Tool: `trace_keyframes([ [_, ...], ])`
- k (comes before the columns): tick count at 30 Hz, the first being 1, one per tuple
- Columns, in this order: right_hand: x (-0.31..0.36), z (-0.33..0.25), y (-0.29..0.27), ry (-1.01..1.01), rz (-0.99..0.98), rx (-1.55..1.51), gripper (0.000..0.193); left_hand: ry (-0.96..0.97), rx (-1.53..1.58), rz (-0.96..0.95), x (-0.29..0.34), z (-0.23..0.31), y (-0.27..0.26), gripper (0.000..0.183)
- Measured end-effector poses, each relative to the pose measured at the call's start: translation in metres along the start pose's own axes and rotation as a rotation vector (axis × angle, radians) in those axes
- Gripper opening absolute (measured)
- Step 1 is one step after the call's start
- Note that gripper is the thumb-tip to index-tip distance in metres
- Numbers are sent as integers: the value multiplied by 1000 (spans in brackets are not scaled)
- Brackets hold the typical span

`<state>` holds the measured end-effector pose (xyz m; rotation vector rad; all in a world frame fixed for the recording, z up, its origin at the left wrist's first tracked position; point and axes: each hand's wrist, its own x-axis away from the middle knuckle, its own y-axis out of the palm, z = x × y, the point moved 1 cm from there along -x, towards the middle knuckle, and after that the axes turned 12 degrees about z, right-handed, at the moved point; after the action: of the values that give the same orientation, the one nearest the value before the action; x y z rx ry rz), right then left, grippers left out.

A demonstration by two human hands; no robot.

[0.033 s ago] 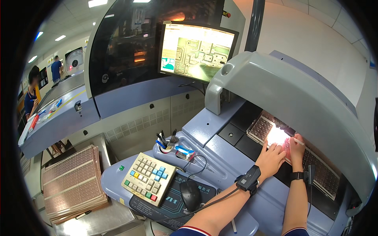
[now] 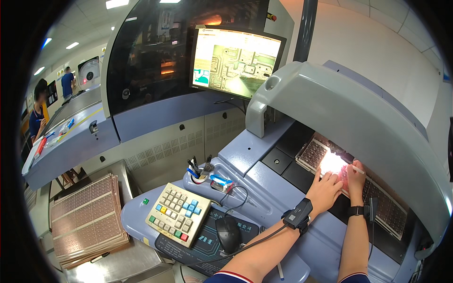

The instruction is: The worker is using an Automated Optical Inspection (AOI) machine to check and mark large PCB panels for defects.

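Note:
A long circuit board panel (image 2: 388, 207) lies under the grey hood of the machine, with a very bright patch of light on it. My left hand (image 2: 324, 191) rests on the near edge of the panel, fingers stretched out beside the lit patch, holding nothing. Just to its right, my right hand (image 2: 355, 181) is closed around a slim white pen-like tool (image 2: 358, 170). Glare hides the tool's tip and the spot it points at. On the monitor (image 2: 243, 66), a magnified board with tracks and pads shows, with a blurred dark shape low in the picture.
The grey hood (image 2: 349, 104) arches close over both hands. A keypad (image 2: 178, 212), a black mouse (image 2: 228, 234) and a pen cup (image 2: 198, 175) occupy the console at left. Stacked panels (image 2: 87, 217) lie on a metal cart. A cable runs from my left wrist. Two people are far left.
On the monitor, the blurred shape low in the magnified picture has become darker. My hands have not visibly moved.

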<state>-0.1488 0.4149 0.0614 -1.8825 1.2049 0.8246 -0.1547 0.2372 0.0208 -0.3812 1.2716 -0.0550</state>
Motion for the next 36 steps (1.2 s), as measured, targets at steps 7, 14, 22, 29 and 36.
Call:
trace_keyframes([
  [7,-3,12,3,-32,23,71,18,6,4,16,-1,1,0,21],
  [14,-5,14,4,9,4,84,20,-2,1,-4,-2,0,0,22],
  [22,-1,5,2,21,-3,37,15,-12,6,-11,-1,0,0,21],
  [29,3,-13,0,50,-23,11,18,-13,4,-19,-1,0,-1,22],
  [36,5,-22,-2,116,-40,-86,18,-28,9,-59,-2,0,-1,23],
])
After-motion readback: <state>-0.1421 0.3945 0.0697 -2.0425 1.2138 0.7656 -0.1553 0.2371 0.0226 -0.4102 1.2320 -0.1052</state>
